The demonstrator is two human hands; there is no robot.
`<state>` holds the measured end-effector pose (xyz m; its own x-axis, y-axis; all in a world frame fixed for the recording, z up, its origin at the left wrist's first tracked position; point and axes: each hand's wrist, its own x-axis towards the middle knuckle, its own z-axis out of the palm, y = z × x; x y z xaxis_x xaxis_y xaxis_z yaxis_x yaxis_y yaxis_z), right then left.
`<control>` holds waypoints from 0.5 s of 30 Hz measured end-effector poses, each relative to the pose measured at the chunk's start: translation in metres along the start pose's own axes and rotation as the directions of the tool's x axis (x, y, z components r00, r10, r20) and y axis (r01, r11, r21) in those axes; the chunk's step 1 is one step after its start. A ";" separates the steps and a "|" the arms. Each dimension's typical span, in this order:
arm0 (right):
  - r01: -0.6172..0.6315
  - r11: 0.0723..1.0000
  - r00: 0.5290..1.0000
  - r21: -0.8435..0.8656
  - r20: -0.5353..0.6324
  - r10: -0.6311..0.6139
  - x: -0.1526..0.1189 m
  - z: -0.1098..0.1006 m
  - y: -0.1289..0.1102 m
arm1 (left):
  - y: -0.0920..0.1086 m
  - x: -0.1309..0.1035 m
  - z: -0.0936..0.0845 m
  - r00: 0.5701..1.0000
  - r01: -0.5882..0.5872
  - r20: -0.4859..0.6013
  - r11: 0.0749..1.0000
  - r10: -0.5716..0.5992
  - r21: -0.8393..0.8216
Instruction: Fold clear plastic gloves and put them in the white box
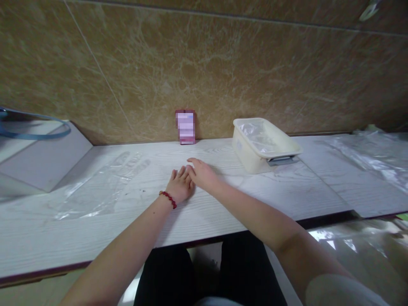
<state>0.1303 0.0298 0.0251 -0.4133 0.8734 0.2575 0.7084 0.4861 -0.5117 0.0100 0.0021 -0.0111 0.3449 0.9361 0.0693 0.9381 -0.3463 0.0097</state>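
Observation:
My left hand (pixel 180 185), with a red bead bracelet (pixel 168 199) at the wrist, rests palm down on the pale wood-grain table (pixel 204 225). Its fingers are a little apart and nothing shows in them. My right hand (pixel 202 173) lies against the left hand's fingers, one finger stretched out beyond them; some of its other fingers are hidden. No object can be seen between the two hands. Beyond them, a phone (pixel 186 127) with a lit, blurred screen leans upright against the wall.
A cream plastic bin (pixel 251 159) with a grey latch holds clear plastic. Flat clear plastic bags (pixel 95 195) lie on the left, and more clear plastic film (pixel 376 148) at the far right. A white box (pixel 60 157) with a blue strap (pixel 38 137) stands at left. A brown marbled wall (pixel 191 59) closes the back.

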 end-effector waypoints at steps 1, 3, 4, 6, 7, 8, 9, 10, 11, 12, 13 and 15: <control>0.004 1.000 0.999 0.027 0.047 -0.005 -0.003 0.007 -0.007 | 0.000 0.000 0.000 1.000 -0.010 0.021 1.000 0.010 0.012; 0.018 0.999 0.996 0.027 0.082 -0.021 -0.007 0.021 -0.015 | -0.001 0.000 -0.001 0.998 -0.035 0.046 0.999 0.033 0.029; 0.016 1.000 0.996 0.010 0.089 -0.017 -0.008 0.026 -0.016 | -0.001 0.000 -0.002 0.998 -0.046 0.048 0.998 0.044 0.035; -0.003 1.000 0.991 -0.020 0.132 0.006 -0.008 0.034 -0.013 | 0.000 0.000 -0.003 0.998 -0.052 0.046 0.998 0.051 0.037; -0.015 0.999 0.988 -0.038 0.151 0.021 -0.008 0.036 -0.010 | 0.000 0.001 -0.004 0.998 -0.051 0.047 0.998 0.049 0.033; -0.025 0.998 0.985 -0.060 0.167 0.034 -0.007 0.036 -0.006 | 0.000 0.001 -0.004 0.998 -0.044 0.050 0.999 0.043 0.028; -0.032 0.996 0.984 -0.086 0.171 0.046 -0.008 0.036 -0.002 | 0.000 0.001 -0.004 0.998 -0.034 0.056 0.999 0.033 0.021; -0.040 0.992 0.984 -0.116 0.168 0.059 -0.008 0.035 0.001 | 0.001 0.000 -0.004 0.998 -0.019 0.059 1.000 0.018 0.015; -0.047 0.988 0.984 -0.148 0.161 0.071 -0.009 0.034 0.005 | 0.001 0.000 -0.004 0.998 -0.001 0.057 1.000 0.001 0.008; -0.053 0.982 0.984 -0.179 0.156 0.082 -0.010 0.032 0.008 | 0.001 0.000 -0.003 0.998 0.021 0.051 1.000 -0.021 0.001; -0.058 0.977 0.984 -0.206 0.155 0.091 -0.011 0.031 0.011 | 0.001 0.000 -0.003 0.998 0.043 0.037 0.999 -0.043 -0.005; -0.056 0.967 0.983 -0.248 0.158 0.098 -0.014 0.028 0.016 | 0.001 0.000 -0.001 0.997 0.072 0.001 0.997 -0.072 -0.019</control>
<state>0.1318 0.0242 -0.0095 -0.4272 0.9012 0.0735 0.8504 0.4281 -0.3059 0.0107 0.0020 -0.0102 0.2764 0.9587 0.0674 0.9597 -0.2790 0.0335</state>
